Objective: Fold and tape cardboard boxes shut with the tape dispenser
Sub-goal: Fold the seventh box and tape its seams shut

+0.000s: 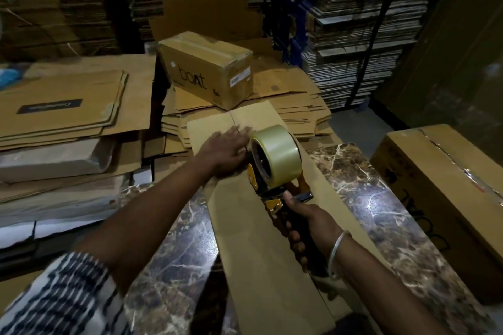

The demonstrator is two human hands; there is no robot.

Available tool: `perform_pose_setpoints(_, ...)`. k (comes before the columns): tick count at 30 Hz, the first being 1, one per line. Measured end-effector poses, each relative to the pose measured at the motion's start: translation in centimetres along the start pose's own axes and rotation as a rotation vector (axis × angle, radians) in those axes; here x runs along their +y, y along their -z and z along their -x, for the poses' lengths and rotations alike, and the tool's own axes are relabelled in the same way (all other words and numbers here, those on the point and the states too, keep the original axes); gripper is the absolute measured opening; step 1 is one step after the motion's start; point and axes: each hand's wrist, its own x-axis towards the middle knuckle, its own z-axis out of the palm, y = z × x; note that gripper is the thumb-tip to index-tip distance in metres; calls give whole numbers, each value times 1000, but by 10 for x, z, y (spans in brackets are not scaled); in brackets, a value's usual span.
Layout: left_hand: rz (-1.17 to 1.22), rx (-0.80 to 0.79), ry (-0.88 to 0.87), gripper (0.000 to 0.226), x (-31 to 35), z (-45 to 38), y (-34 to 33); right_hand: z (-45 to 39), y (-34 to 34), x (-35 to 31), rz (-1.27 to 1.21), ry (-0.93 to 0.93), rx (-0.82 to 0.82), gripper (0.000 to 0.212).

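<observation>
A long brown cardboard box (pixel 255 231) lies on the marble-patterned table (pixel 168 275), running away from me. My right hand (pixel 307 228) grips the black handle of a yellow tape dispenser (pixel 272 168) that carries a roll of clear tape and sits on the box's top. My left hand (pixel 226 151) rests flat on the box top just left of the roll, its fingers reaching towards the flap seam. Motion blurs the left hand.
A taped box printed "boat" (pixel 206 68) stands on flattened cartons (pixel 294 106) beyond the table. Stacks of flat cardboard (pixel 62 106) lie at the left. Another long box (pixel 446 193) sits at the right. Tall piles of cardboard sheets (pixel 362 35) fill the back.
</observation>
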Motion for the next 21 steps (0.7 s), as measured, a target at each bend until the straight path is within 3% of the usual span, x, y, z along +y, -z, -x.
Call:
perform_pose_setpoints(3, -56, -75, -78, 55, 12, 14, -5, -1, -3, 1, 4, 8, 7, 62)
perform_pose_setpoints(9, -118, -155, -46, 56, 5, 1, -4, -3, -6, -7, 7, 0, 22, 60)
perform_pose_setpoints(21, -182, -170, 31, 56, -24, -28, 11, -26, -12, -48, 53, -23, -21, 61)
